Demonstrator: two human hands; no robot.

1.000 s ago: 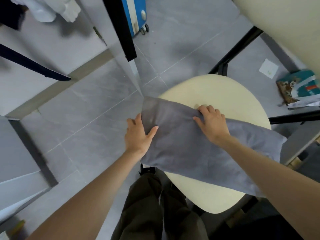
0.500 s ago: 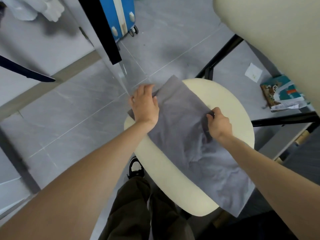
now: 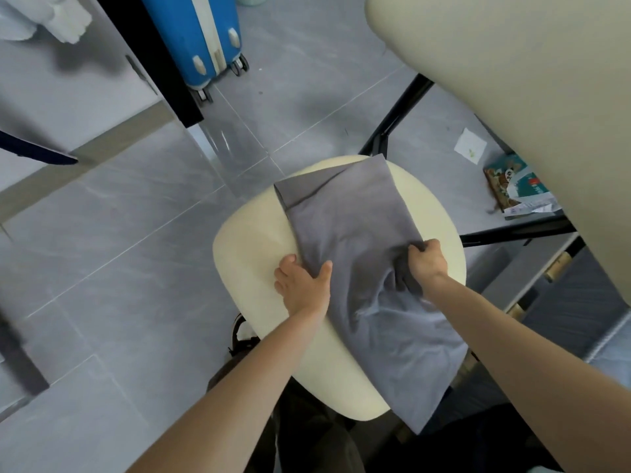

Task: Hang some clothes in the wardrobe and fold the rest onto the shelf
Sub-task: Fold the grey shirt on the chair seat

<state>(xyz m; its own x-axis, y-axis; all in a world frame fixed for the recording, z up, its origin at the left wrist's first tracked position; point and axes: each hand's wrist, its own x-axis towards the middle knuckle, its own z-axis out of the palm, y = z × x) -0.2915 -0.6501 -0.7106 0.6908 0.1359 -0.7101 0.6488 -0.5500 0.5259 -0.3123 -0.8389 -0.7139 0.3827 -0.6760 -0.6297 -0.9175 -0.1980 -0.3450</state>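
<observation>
A grey garment (image 3: 355, 233) lies lengthwise across the cream seat of a chair (image 3: 249, 240), its near end hanging over the seat's front right edge. My left hand (image 3: 302, 285) grips the garment's left edge about halfway along, thumb on top and fingers beneath the cloth. My right hand (image 3: 426, 262) grips the right edge at the same height, bunching the fabric into folds. The far end has one corner turned over.
The cream chair back (image 3: 512, 80) rises at the upper right. A blue wheeled suitcase (image 3: 201, 39) stands beyond a dark wardrobe door edge (image 3: 160, 63). White clothing (image 3: 51, 18) hangs top left. A printed packet (image 3: 515, 189) and a paper scrap (image 3: 469, 150) lie on the grey tiles.
The garment now lies flatter and farther onto the seat. My left hand came from the far left corner back to the middle of the left edge. My right hand gathered the right edge.
</observation>
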